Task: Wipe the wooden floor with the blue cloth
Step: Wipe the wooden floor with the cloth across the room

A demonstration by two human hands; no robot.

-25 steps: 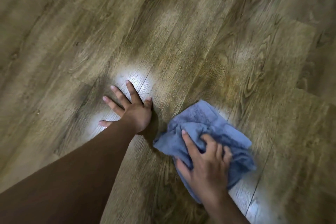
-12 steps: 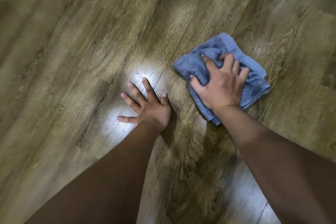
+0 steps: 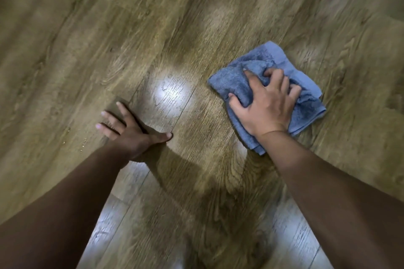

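Note:
The blue cloth (image 3: 306,85) lies crumpled on the wooden floor (image 3: 196,28), right of centre. My right hand (image 3: 265,105) lies on top of it, fingers curled into the folds and gripping the fabric while pressing it down. My left hand (image 3: 131,133) rests flat on the bare boards to the left, fingers spread, thumb out to the right, holding nothing. Both forearms reach in from the bottom of the view.
Brown planks with wood grain fill the whole view. Bright light reflections sit between the hands (image 3: 170,91) and near the bottom edge. A few small crumbs (image 3: 82,148) lie on the floor left of my left wrist.
My right hand pushed the cloth forward, from near my body to the far right. My left hand stayed planted, its thumb now spread wider. The view shifted slightly.

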